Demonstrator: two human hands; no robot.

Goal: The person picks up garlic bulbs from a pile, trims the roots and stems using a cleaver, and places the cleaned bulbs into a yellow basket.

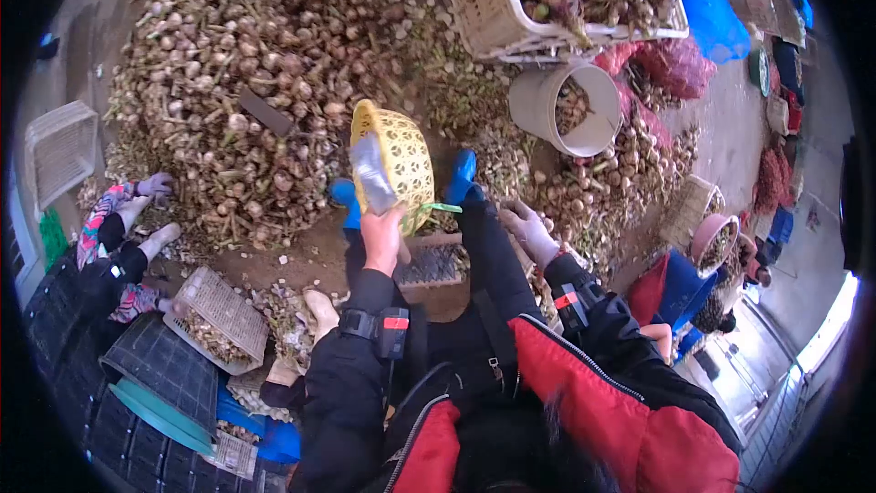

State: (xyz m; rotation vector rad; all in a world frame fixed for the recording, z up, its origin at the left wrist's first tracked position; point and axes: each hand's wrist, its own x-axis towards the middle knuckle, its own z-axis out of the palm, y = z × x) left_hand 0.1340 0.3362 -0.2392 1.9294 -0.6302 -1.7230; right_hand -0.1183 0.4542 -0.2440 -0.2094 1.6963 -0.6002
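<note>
My left hand (381, 236) is raised in front of me and grips a yellow woven plastic basket (401, 157) by its rim, tipped on its side, with a grey-silver bag or liner (370, 175) hanging in its mouth. My right hand (529, 230), in a pale glove, rests by my right knee with fingers loosely spread and nothing in it, next to loose garlic bulbs (593, 192). A huge heap of garlic with stalks (237, 82) lies on the ground beyond my blue shoes (461, 178).
A white crate of garlic (566, 0) and a grey bucket (566, 110) stand ahead right. Another person with gloved hands (151, 210) sits at left by a small crate (219, 315). Dark crates (164, 365) lie lower left; a white basket (59, 151) far left.
</note>
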